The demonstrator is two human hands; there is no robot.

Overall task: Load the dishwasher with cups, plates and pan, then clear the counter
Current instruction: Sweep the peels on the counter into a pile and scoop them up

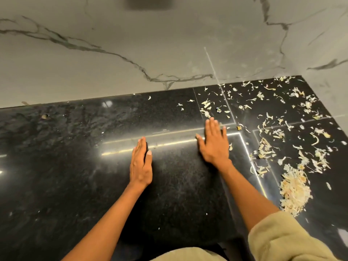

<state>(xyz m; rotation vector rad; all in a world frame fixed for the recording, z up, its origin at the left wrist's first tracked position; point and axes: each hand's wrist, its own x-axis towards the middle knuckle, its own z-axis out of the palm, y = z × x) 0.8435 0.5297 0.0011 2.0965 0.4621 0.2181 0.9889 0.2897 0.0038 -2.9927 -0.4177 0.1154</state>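
Gleaming black counter, scattered peelings, marble wall

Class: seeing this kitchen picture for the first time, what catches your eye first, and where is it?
The pale vegetable peelings strewn over the right part of the glossy black stone counter, with a dense heap near its front right. Then two bare hands at centre, the left hand and right hand, fingers straight.

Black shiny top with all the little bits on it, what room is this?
Probably a kitchen: a polished black counter, a marble-look wall behind it, and vegetable peelings scattered on the right.
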